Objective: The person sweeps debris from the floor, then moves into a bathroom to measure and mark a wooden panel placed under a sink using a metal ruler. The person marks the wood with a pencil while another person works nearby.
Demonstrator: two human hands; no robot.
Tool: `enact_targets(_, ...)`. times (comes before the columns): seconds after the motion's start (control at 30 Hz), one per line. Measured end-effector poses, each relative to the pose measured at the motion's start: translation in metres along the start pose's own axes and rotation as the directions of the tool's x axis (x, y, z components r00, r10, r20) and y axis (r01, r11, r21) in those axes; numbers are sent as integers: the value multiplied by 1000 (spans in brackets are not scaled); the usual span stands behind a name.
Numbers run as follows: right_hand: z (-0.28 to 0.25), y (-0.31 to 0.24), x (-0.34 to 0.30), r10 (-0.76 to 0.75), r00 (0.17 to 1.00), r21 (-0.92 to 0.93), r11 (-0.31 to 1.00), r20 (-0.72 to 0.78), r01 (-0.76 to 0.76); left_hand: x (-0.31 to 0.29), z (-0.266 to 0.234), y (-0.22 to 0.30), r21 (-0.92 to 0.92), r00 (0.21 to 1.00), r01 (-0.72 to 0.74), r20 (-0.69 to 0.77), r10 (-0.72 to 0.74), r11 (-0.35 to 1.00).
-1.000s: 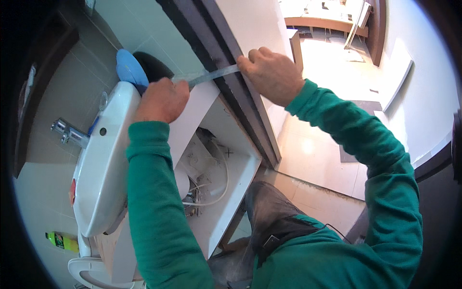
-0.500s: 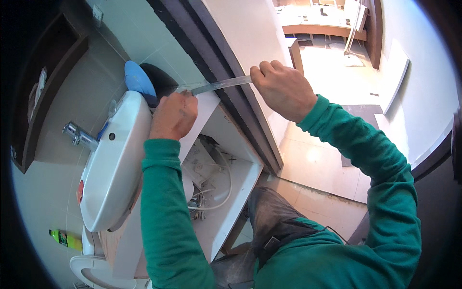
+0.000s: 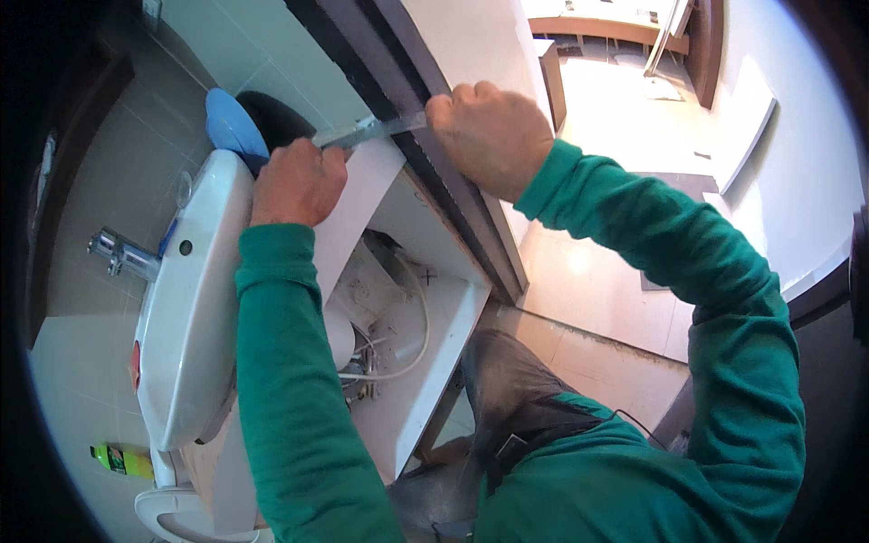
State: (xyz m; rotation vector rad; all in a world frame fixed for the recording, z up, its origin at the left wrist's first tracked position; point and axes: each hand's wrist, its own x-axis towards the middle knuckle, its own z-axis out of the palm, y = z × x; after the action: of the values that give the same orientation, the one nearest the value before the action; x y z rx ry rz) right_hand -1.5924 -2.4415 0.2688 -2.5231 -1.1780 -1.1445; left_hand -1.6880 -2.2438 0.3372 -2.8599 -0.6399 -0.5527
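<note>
A narrow, flat, translucent grey strip [image 3: 369,132] stretches between my two hands, in front of the dark door frame [image 3: 407,109] and above the far corner of the white vanity top [image 3: 373,172]. My left hand [image 3: 299,184], beside the washbasin [image 3: 201,299], has its fingers closed on the strip's left part. The strip's right end is in my right hand [image 3: 493,140], closed in a fist in front of the door frame and the wall edge. What kind of strip it is cannot be made out. The fingertips of both hands are partly hidden.
Below my left forearm the vanity cabinet [image 3: 425,362] is open, showing a white hose [image 3: 425,312] and pipes. A chrome tap [image 3: 127,253], a blue rounded object [image 3: 233,122] and a yellow-green bottle [image 3: 122,460] are at the left. A toilet [image 3: 167,511] is at lower left.
The view has shifted, so basin and cabinet appear further left and higher. My right hand has moved left, closer to my left hand, and less of the strip shows between them.
</note>
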Motion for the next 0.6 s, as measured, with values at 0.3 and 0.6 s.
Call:
enact_targets(0.3, 2, -7, -1, 15, 995, 24, 1000, -103, -12, -2, -1, -11, -95, 1000, -16, 20, 18, 995)
enact_targets(0.6, -25, 11, -43, 15, 999, -17, 1000, -41, -16, -31, -15, 16, -304, 991, -132, -56, 120, 944)
